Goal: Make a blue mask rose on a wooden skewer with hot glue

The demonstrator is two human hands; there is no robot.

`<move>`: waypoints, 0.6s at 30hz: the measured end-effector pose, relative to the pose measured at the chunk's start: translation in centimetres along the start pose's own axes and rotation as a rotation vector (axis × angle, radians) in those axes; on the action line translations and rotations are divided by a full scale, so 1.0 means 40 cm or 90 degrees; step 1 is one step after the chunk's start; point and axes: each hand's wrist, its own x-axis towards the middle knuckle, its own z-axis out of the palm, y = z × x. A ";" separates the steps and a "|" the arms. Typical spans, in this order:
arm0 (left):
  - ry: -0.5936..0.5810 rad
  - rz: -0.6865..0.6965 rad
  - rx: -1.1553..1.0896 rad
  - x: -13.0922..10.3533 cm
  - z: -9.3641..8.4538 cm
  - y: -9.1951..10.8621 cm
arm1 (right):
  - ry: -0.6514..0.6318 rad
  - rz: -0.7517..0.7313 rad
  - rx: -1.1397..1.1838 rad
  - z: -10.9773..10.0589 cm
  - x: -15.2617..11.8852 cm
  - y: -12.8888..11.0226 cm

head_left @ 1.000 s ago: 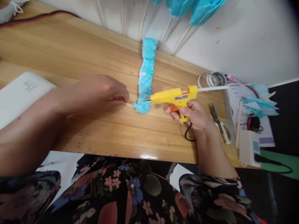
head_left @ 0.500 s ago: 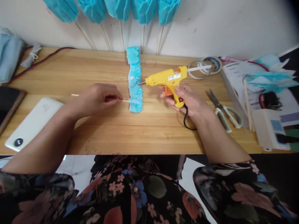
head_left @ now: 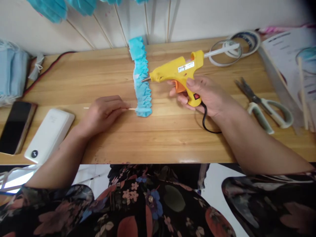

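Observation:
My left hand [head_left: 105, 113] pinches a thin wooden stick [head_left: 132, 109], whose right end lies on the lower end of a pleated blue fabric strip [head_left: 142, 79]. The strip runs lengthwise away from me on the table. In my right hand [head_left: 207, 93] is a yellow hot glue gun [head_left: 182, 72], my fingers wrapped round its handle by the orange trigger. Its metal nozzle points left over the middle of the strip; whether the tip touches cannot be made out. A white glue stick [head_left: 222, 50] juts from the gun's back.
White-handled scissors [head_left: 265, 105] and tape rolls [head_left: 247, 42] are at the right. A white power bank [head_left: 50, 133], a dark phone [head_left: 17, 126] and stacked blue masks [head_left: 11, 69] lie left. Blue pleated pieces on sticks [head_left: 80, 34] lean against the wall.
The view has shifted and turned slightly. The glue gun's nozzle has moved a little left over the strip. My left hand still pinches the stick at the strip's lower end.

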 end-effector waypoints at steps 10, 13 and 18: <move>0.076 0.083 -0.015 -0.003 0.009 -0.009 | 0.045 -0.021 0.024 -0.003 -0.011 0.006; 0.092 0.088 -0.019 -0.001 0.008 -0.010 | 0.019 -0.013 -0.015 -0.001 -0.016 0.001; 0.095 0.072 -0.039 -0.001 0.005 -0.008 | -0.002 0.011 -0.054 -0.002 -0.021 -0.009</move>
